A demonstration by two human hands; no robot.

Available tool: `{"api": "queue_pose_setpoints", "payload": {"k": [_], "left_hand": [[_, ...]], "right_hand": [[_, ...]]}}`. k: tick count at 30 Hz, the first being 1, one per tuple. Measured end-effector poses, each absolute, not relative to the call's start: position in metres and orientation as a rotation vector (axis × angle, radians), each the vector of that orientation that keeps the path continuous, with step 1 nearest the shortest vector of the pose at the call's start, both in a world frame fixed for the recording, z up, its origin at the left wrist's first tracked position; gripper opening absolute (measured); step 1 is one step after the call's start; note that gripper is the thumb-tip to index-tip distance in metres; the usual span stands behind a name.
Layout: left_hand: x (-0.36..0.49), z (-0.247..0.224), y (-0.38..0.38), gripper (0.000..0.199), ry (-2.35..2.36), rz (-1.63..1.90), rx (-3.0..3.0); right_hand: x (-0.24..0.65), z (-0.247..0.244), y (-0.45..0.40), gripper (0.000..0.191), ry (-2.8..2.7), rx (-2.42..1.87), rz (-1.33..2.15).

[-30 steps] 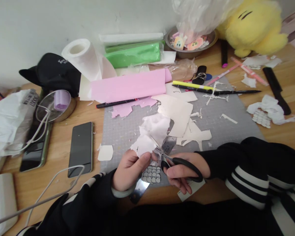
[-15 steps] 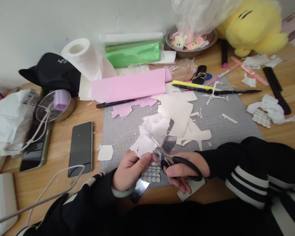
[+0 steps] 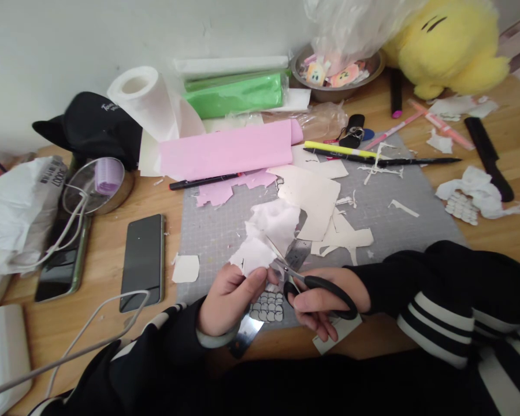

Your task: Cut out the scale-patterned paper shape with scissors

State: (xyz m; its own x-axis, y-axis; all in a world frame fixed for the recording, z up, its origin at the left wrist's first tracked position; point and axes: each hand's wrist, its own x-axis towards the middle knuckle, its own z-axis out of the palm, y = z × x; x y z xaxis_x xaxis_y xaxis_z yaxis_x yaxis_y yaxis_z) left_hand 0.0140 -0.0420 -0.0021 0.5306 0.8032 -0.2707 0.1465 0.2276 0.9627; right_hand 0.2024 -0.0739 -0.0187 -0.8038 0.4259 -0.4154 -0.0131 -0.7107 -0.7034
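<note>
Between thumb and fingers, my left hand [image 3: 234, 297] pinches a small white piece of paper [image 3: 255, 254] with a dark mark on it. My right hand [image 3: 325, 297] has its fingers in the black handles of a pair of scissors [image 3: 325, 286]. The scissor blades lie at the paper's right edge, their tips pointing up and left. Crumpled white tissue [image 3: 277, 219] lies just beyond the paper. Below my left fingers is a patch of paper drawn with black scale-like outlines [image 3: 267, 307]. A shiny metal ruler [image 3: 245, 335] shows partly beneath it.
A grey cutting mat [image 3: 212, 231] bears white paper offcuts [image 3: 307, 196]. Behind are folded pink paper [image 3: 229, 150], a paper roll [image 3: 143, 98] and a metal bowl [image 3: 338, 92]. Pens [image 3: 346, 151] and a comb [image 3: 487, 159] lie right, a phone [image 3: 142, 260] left.
</note>
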Motion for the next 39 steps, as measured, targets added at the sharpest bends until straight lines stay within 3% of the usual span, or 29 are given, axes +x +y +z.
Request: {"api": "queue_pose_setpoints", "payload": {"k": [17, 25, 39], "left_hand": [[0.016, -0.0008, -0.0414, 0.041, 0.961, 0.575, 1.271], [0.0168, 0.0006, -0.041, 0.041, 0.967, 0.529, 1.287], [0.0152, -0.0028, -0.0411, 0.044, 0.951, 0.525, 1.287]], "right_hand": [[0.2022, -0.0202, -0.0722, 0.057, -1.037, -0.822, 2.592], [0.2024, -0.0224, -0.074, 0.047, -1.03, -0.799, 2.57], [0.202, -0.0239, -0.0743, 0.048, -1.096, -0.855, 2.555]]}}
